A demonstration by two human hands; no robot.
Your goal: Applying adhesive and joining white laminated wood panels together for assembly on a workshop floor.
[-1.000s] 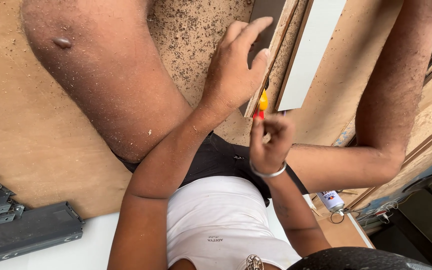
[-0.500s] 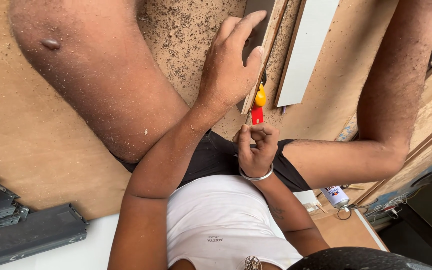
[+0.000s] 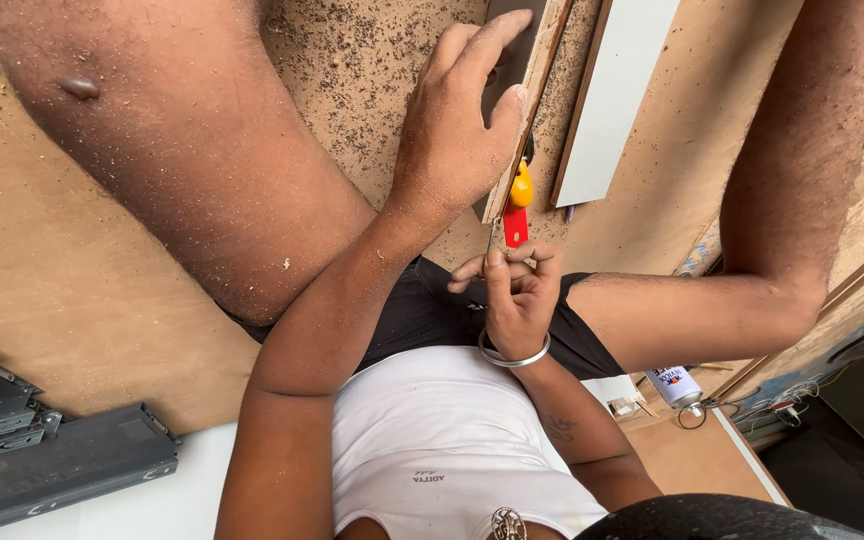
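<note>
— Left hand [image 3: 457,130] does what?
— Lies spread flat on the panel [image 3: 522,60], pinning it to the floor [image 3: 42,270], seemingly so it stays put.
— Right hand [image 3: 514,290]?
— Fingers curl together just below the screwdriver [image 3: 517,205]; whether it's pinched, I cannot tell.

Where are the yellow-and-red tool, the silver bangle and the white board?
yellow-and-red tool [image 3: 518,205], head view, on its handle.
silver bangle [image 3: 515,357], head view, on the band at the wrist.
white board [image 3: 614,95], head view, on its face.

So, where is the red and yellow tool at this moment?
In the head view, the red and yellow tool lies on the dusty board, just under the left hand and above the right hand.
</note>
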